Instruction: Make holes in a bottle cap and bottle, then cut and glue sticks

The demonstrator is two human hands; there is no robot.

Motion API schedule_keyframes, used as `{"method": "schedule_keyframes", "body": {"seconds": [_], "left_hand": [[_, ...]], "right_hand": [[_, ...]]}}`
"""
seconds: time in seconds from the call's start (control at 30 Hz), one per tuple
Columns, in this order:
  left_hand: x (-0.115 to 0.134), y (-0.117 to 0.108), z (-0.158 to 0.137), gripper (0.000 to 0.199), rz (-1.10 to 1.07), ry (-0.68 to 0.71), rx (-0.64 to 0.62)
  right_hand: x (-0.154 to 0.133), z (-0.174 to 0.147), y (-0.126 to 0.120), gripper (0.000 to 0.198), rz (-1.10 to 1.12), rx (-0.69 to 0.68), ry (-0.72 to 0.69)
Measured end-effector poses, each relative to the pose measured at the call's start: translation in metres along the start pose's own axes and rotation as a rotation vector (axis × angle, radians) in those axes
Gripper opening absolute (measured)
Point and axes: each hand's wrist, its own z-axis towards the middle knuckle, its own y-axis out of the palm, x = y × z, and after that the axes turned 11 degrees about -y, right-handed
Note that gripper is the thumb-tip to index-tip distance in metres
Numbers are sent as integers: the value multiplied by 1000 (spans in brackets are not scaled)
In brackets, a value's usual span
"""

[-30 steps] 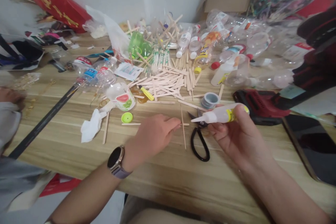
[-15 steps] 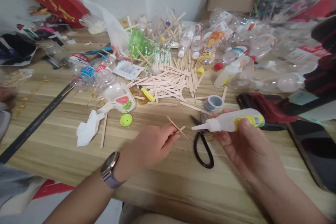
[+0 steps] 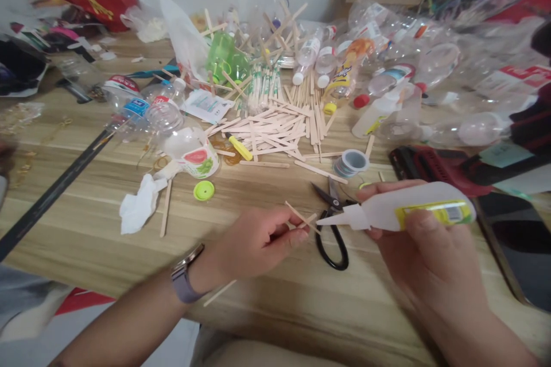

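Pinched between the thumb and fingers of my left hand (image 3: 267, 241) are thin wooden sticks (image 3: 303, 217) that cross each other. My right hand (image 3: 430, 258) is closed around a translucent glue bottle (image 3: 396, 209) with a yellow label. The bottle lies nearly level, its pointed nozzle aimed left and very close to the crossed sticks; whether they touch I cannot tell. Behind the nozzle, black-handled scissors (image 3: 337, 246) rest on the table, partly hidden. Another wooden stick (image 3: 220, 292) lies by my left wrist.
A heap of wooden sticks (image 3: 275, 135) covers the table's middle. A grey tape roll (image 3: 350, 163), a red and black power tool (image 3: 439, 169) and a phone (image 3: 516, 241) are to the right. Plastic bottles crowd the back. A green lid (image 3: 204, 190) and crumpled tissue (image 3: 140, 206) lie left.
My left hand has moved slightly right with the crossed sticks. The glue bottle looks larger and sits farther right and slightly lower, with its nozzle nearer the sticks. The stick by my wrist now shows.
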Motion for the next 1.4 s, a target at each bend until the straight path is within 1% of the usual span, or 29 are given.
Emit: {"method": "schedule_keyframes", "body": {"seconds": [0.13,0.3,0.47,0.63,0.8,1.13,1.33,1.4], "left_hand": [[-2,4,0,30,-39,-14,-14],[-2,5,0,30,-35,-12,-21],[0,4,0,31,-26,-28,-37],[-1,4,-1,32,17,-46,-49],[-2,4,0,36,50,-43,-40],[-1,5,1,30,18,-25,-38],[-2,5,0,32,26,-33,-47],[-2,5,0,32,24,-22,-44]], "right_hand": [[-2,-2,-1,28,-7,-13,-17],[1,-5,-2,28,-36,-16,-13],[2,-7,-4,25,-53,-56,-9],[2,-8,-9,30,-101,-71,-44],[3,-11,-13,37,-116,-95,-28],[4,-12,-12,35,-165,-168,-121],[-3,-18,-4,40,-219,-93,-96],[-2,-18,-6,40,-230,-94,-95]]}}
